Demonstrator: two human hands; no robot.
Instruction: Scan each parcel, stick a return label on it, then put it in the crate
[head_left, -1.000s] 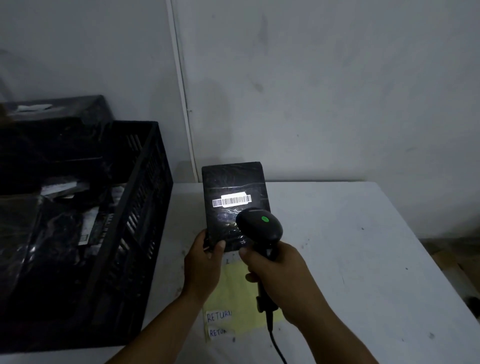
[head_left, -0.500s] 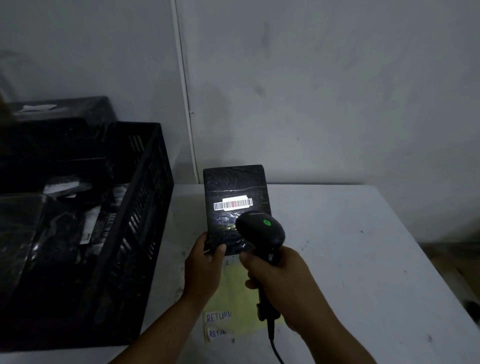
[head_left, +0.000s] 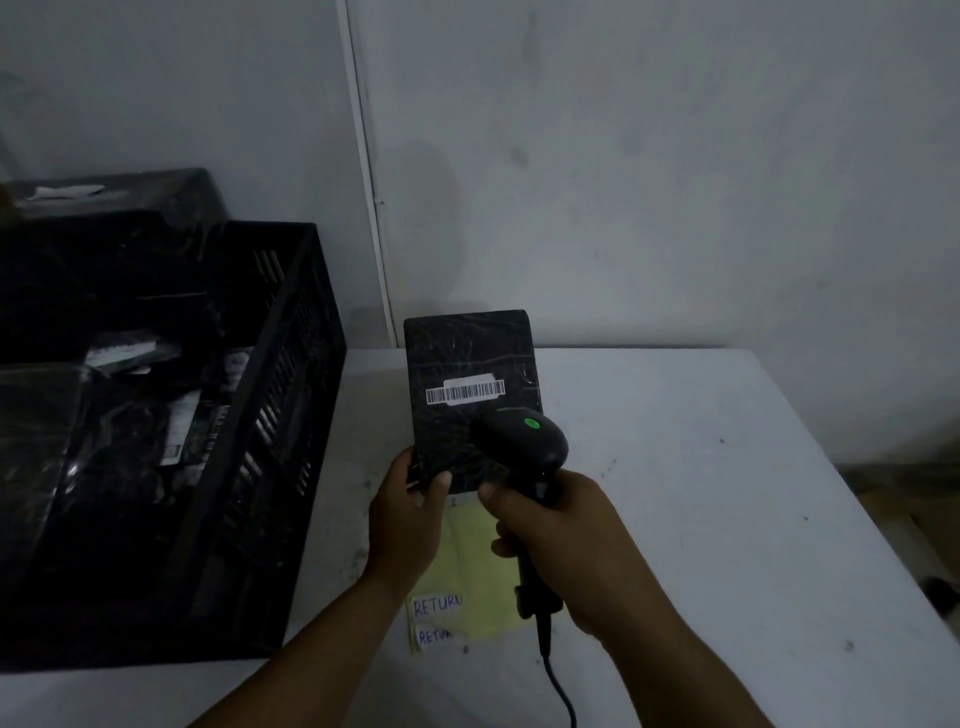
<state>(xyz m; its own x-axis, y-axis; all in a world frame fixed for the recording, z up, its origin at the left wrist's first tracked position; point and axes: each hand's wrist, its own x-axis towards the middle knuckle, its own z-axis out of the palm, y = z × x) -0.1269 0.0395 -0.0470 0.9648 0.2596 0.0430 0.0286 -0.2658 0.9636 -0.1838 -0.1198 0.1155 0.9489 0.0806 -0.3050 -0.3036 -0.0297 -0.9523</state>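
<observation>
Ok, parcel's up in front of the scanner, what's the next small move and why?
Probably set the black handheld scanner down from the right hand and reach for a white RETURN label on the yellow sheet. The black wrapped parcel in the left hand shows only a barcode sticker.

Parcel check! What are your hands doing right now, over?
Left hand grips parcel upright by its bottom edge. Right hand holds scanner aimed at barcode, green light on. Return labels wait on table. Nothing blocking crate.

Return labels (head_left: 436, 607) half under left hand (head_left: 402, 525); crate (head_left: 291, 415) cut off left.
</observation>
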